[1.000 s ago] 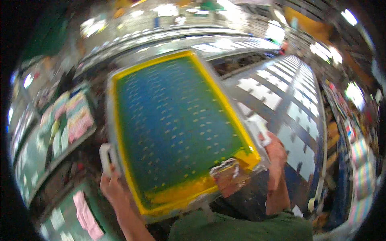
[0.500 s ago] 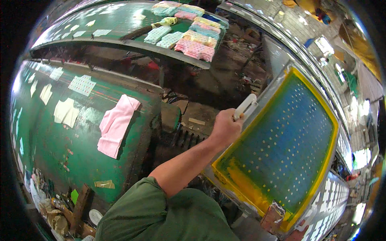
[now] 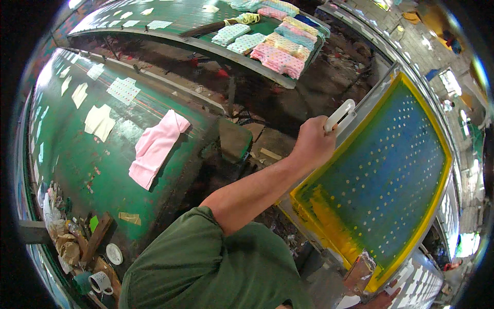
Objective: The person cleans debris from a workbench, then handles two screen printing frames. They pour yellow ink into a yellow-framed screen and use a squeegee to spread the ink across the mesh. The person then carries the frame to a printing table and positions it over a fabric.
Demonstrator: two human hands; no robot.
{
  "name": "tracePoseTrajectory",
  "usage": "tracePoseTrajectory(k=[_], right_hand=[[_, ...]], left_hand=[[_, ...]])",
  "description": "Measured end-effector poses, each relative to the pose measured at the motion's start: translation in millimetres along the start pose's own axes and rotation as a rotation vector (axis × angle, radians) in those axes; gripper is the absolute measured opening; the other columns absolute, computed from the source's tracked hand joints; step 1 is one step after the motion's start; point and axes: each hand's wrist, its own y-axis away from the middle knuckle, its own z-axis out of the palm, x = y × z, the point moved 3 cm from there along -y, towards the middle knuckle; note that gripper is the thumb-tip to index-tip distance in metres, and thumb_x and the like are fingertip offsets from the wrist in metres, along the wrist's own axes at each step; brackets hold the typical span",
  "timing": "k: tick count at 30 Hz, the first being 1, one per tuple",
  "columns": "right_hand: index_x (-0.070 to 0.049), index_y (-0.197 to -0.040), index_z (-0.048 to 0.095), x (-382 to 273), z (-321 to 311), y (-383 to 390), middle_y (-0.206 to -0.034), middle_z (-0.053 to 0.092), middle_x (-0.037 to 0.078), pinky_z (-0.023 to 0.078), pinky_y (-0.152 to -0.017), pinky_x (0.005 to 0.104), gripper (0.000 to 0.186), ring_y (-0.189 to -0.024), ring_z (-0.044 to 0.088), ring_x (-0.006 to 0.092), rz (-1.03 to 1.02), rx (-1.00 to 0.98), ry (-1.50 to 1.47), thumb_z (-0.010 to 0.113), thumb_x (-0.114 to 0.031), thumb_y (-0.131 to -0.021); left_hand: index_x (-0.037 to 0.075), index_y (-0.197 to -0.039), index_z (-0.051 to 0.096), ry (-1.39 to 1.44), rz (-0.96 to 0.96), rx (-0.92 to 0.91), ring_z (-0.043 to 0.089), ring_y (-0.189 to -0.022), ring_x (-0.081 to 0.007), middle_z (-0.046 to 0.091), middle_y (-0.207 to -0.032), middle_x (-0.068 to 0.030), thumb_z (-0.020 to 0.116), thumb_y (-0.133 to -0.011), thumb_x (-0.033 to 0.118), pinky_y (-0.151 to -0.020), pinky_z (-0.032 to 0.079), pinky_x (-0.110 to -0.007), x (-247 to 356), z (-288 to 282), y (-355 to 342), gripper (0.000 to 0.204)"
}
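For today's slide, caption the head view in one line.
Left hand grips the white handle of a yellow-edged printing screen beside a green table.

Yellow-edged blue dotted printing screen [image 3: 383, 170], held tilted

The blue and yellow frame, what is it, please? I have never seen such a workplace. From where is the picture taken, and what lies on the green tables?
The picture comes from a fisheye camera on the person's head, looking down, so straight edges appear bent. There is no machine, only a person in a green shirt working with bare hands.

The frame is a flat screen with a blue mesh, small pale dots and a yellow border. The left hand grips a white handle on the frame's edge. The right hand shows only partly at the frame's lower corner, so its grip is unclear.

On the near green table lie a pink cloth and several white cloth pieces. A cup and scraps sit at its end. On the far table lie stacks of patterned cloth, pink, pale green and yellow.
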Motion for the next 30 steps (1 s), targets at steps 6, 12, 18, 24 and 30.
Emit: tracePoseTrajectory(k=[6, 12, 18, 24, 30], right_hand=[[-0.021, -0.114, 0.077, -11.6, 128.8, -90.7, -0.080, 0.073, -0.004, 0.053, -0.052, 0.0311, 0.046, -0.062, 0.068, 0.0142, -0.069, -0.079, 0.186, 0.057, -0.061, -0.103], [-0.022, -0.106, 0.078, -100.9, 148.7, -138.1, -0.079, 0.073, -0.004, 0.056, -0.055, 0.0335, 0.042, -0.064, 0.069, 0.0159, -0.165, 0.011, 0.209, 0.056, -0.057, -0.105], [-0.021, -0.105, 0.079, -208.9, 64.6, -187.0, -0.080, 0.074, -0.002, 0.057, -0.056, 0.0348, 0.042, -0.066, 0.071, 0.0177, -0.134, 0.033, 0.016, 0.056, -0.056, -0.105], [-0.020, -0.103, 0.080, -273.9, 10.0, -216.7, -0.082, 0.076, 0.001, 0.059, -0.058, 0.0360, 0.043, -0.068, 0.073, 0.0196, -0.079, 0.057, -0.079, 0.057, -0.056, -0.105], [-0.019, -0.102, 0.082, -350.7, -36.9, -246.5, -0.083, 0.077, 0.003, 0.060, -0.060, 0.0373, 0.044, -0.070, 0.075, 0.0214, -0.041, 0.094, -0.170, 0.057, -0.055, -0.104]], left_hand=[[-0.006, -0.094, 0.069, -0.006, -0.023, 0.106, 0.068, -0.071, -0.0368, 0.067, -0.079, -0.0276, 0.069, -0.098, 0.016, -0.068, 0.051, -0.048, -7.8, -17.8, -33.2, 0.022], [-0.006, -0.094, 0.070, 0.004, 0.001, 0.202, 0.069, -0.070, -0.0349, 0.068, -0.079, -0.0262, 0.069, -0.095, 0.015, -0.068, 0.051, -0.046, -31.0, -48.3, -92.0, 0.020], [-0.005, -0.098, 0.071, 0.057, -0.012, 0.270, 0.071, -0.072, -0.0316, 0.070, -0.079, -0.0245, 0.069, -0.092, 0.010, -0.068, 0.053, -0.045, -40.3, -84.7, -148.2, 0.017], [-0.005, -0.104, 0.071, 0.130, 0.089, 0.319, 0.067, -0.070, -0.0237, 0.068, -0.077, -0.0185, 0.069, -0.095, 0.011, -0.065, 0.051, -0.041, -48.6, -116.9, -198.2, 0.018], [-0.005, -0.103, 0.072, 0.293, 0.095, 0.403, 0.060, -0.068, -0.0129, 0.066, -0.075, -0.0071, 0.069, -0.101, 0.020, -0.060, 0.048, -0.038, -53.4, -133.5, -237.8, 0.025]])
